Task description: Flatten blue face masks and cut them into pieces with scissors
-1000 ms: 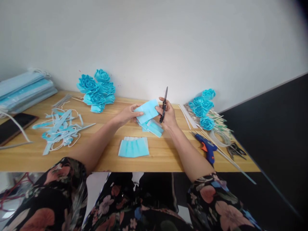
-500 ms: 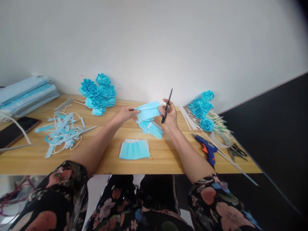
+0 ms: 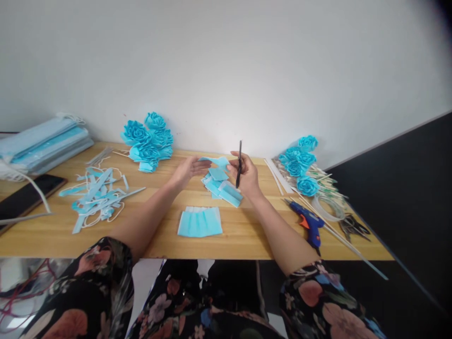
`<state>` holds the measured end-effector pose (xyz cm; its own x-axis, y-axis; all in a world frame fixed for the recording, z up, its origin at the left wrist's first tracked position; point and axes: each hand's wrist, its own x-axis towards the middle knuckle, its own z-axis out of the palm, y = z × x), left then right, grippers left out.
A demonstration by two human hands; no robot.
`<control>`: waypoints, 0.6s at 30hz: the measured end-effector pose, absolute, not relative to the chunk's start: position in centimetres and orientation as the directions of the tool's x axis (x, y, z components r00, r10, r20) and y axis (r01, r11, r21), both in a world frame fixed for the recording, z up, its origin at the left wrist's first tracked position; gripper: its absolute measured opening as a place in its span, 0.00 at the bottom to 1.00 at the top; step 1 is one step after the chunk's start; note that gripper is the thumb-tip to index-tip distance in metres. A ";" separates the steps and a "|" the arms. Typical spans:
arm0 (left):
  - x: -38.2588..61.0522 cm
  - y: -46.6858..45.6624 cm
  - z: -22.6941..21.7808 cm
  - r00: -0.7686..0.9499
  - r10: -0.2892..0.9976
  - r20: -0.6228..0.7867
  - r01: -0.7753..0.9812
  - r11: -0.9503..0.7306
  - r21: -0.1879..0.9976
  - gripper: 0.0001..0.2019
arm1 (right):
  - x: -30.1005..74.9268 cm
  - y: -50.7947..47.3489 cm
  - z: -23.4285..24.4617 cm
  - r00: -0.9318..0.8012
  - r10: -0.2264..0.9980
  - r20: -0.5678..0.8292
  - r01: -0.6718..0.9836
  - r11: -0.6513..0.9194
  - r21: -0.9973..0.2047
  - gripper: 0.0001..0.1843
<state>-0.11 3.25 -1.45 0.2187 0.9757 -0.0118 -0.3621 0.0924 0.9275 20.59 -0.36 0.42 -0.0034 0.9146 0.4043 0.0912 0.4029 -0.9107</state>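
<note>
My right hand (image 3: pixel 247 176) grips black scissors (image 3: pixel 239 164), blades pointing up. Its fingertips also pinch one end of a light blue piece of mask fabric (image 3: pixel 218 162). My left hand (image 3: pixel 189 170) holds the other end of that piece, fingers partly stretched out. Both hands hover over a small pile of cut blue pieces (image 3: pixel 222 186) on the wooden table (image 3: pixel 247 230). A pleated blue mask panel (image 3: pixel 200 221) lies flat nearer to me, in front of the pile.
Blue fabric roses (image 3: pixel 148 140) lie at the back left, more roses (image 3: pixel 297 162) with wooden sticks at the right. A blue glue gun (image 3: pixel 308 221) lies right of my forearm. Cut strips (image 3: pixel 99 193), a mask stack (image 3: pixel 44 143) and a phone (image 3: pixel 30 195) are at the left.
The blue piece has gone from a raised, broad sheet to a lower, flatter one between my hands. The scissors have turned more upright. The view has shifted slightly.
</note>
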 end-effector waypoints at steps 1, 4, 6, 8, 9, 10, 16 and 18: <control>0.0 3.2 -1.3 0.197 0.980 -0.025 -0.399 0.104 0.911 0.23 | 20.5 -0.5 0.3 -0.040 0.911 0.411 0.123 0.413 -0.902 0.25; 0.2 2.9 -0.8 0.163 0.986 -0.021 -0.413 0.088 0.906 0.23 | 20.1 -0.8 0.0 -0.152 0.888 0.435 0.222 0.459 -0.860 0.23; 0.3 2.7 -0.6 0.162 0.987 0.011 -0.390 0.053 0.919 0.26 | 19.9 -0.9 0.0 -0.215 0.866 0.452 0.264 0.497 -0.827 0.21; 0.3 2.4 -0.5 0.166 0.985 0.042 -0.353 0.020 0.936 0.34 | 19.8 -1.0 0.0 -0.247 0.854 0.459 0.292 0.517 -0.805 0.22; 0.3 2.2 -0.4 0.175 0.983 0.061 -0.327 0.000 0.945 0.38 | 19.9 -1.1 0.0 -0.251 0.854 0.455 0.305 0.516 -0.800 0.22; 0.4 2.1 -0.3 0.190 0.978 0.082 -0.296 -0.022 0.955 0.41 | 19.9 -1.1 0.0 -0.248 0.858 0.451 0.316 0.511 -0.799 0.23; 1.1 1.3 0.0 0.342 0.921 0.187 -0.169 -0.136 0.976 0.40 | 20.1 -1.0 0.3 -0.211 0.849 0.485 0.402 0.528 -0.748 0.23; 1.2 1.2 -0.1 0.386 0.898 0.214 -0.160 -0.163 0.974 0.38 | 20.1 -1.0 0.4 -0.177 0.850 0.496 0.442 0.519 -0.732 0.22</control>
<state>1.22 1.21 -0.13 0.3855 0.8976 0.2138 -0.1601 -0.1631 0.9735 20.11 -0.97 0.40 -0.1773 0.8501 0.4958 0.4421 0.5189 -0.7316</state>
